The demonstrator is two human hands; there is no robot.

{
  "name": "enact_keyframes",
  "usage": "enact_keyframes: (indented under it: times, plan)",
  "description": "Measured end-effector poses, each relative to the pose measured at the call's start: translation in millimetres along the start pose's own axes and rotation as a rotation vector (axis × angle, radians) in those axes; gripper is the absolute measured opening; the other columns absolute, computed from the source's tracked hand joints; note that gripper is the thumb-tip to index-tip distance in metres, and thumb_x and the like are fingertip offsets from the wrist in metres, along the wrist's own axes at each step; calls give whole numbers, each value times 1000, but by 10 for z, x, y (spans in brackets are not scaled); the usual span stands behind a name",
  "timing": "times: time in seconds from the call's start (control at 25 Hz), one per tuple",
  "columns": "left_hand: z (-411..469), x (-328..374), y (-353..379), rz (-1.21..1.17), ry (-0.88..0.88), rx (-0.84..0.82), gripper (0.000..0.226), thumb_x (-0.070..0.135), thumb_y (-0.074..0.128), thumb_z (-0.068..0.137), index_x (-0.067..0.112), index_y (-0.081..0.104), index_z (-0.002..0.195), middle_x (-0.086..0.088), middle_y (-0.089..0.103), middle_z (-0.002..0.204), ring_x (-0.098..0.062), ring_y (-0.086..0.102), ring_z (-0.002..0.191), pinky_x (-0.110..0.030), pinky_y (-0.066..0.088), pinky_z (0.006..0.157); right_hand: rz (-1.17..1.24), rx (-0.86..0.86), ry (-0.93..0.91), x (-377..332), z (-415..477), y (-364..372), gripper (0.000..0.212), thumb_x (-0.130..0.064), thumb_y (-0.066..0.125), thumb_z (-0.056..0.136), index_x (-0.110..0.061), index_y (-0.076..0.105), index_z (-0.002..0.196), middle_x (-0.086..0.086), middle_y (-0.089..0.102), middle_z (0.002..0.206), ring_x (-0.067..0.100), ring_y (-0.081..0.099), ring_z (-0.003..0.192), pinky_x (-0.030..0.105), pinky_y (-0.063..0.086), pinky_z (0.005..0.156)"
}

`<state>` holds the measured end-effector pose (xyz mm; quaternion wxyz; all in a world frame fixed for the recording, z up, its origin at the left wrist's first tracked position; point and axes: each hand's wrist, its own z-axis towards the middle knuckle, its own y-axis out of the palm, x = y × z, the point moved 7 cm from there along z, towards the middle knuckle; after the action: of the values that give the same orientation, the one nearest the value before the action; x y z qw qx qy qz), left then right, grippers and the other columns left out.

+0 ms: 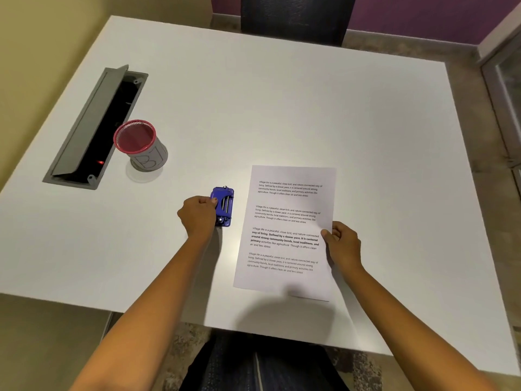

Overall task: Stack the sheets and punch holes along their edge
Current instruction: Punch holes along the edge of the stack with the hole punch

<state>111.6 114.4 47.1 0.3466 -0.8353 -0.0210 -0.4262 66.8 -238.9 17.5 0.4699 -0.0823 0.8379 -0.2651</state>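
White tabletop fills most of what we see, matte and smooth, with a grey cable hatch sunk into its far left part, the lid tilted up over a dark slot; beyond the far edge stands one dark chair against a purple wall, a yellow wall runs along the left, and speckled carpet shows to the right; our lap sits under the near edge.

We count one blue hole punch, one pen cup with a red rim and a grey body beside the hatch, and one visible printed page of the sheets; whether more lie beneath it we cannot tell. The sheets lie near the middle of the near half of the table, just right of the punch and apart from it, their near right corner lifted a little above its shadow.

Our left hand rests on the left side of the punch, fingers curled together over its edge, thumb tip on the top; our right hand pinches the right edge of the sheets about midway along, thumb on top of the page and the other fingers folded close beneath it.
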Motion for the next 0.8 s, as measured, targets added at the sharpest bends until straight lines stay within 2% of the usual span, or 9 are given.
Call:
enact_keyframes:
  times: [0.12,0.2,0.28,0.44,0.6,0.72,0.8]
  plan:
    - [13,7,-120,22,87,17,20,12,61,89,3,68,106,-9,68,98,-25,64,84,-32,52,79,47,-17,41,29,34,-13,8,-8,62,87,-7,68,93,5,67,84,20,59,78,22,46,66]
    - [51,2,-170,46,130,5,27,15,64,88,3,67,112,-12,70,107,-29,67,96,-38,52,92,94,-32,68,34,82,-17,5,-10,64,85,-11,68,87,8,72,87,23,64,80,34,51,75]
    - [85,-17,-151,48,114,-50,32,17,67,87,4,66,116,-11,69,112,-27,66,103,-34,50,95,99,-62,81,8,144,8,4,-12,67,84,-14,69,83,8,74,87,27,68,81,43,54,81]
    - [97,-24,-49,28,87,-147,36,15,69,85,3,64,119,-14,68,115,-26,65,105,-39,51,97,87,-101,68,-169,244,103,14,-13,68,83,-19,65,70,-4,66,70,20,59,70,36,47,71]
    - [94,-3,-26,40,93,-161,32,12,66,87,2,66,118,-15,69,113,-25,65,102,-28,49,89,101,-103,70,-275,310,205,9,-12,67,83,-19,68,78,-4,67,73,17,59,70,32,47,71]
    - [116,3,-34,37,98,-166,30,10,67,86,2,67,115,-15,70,109,-24,65,98,-31,51,90,92,-99,64,-325,334,247,7,-13,66,84,-17,71,87,-2,68,78,17,59,73,29,46,73]
    - [143,-8,-39,28,89,-170,28,9,68,85,2,68,112,-15,71,106,-24,66,94,-33,52,90,93,-98,72,-338,350,253,7,-12,66,83,-17,69,82,-3,65,72,17,57,72,29,45,73]
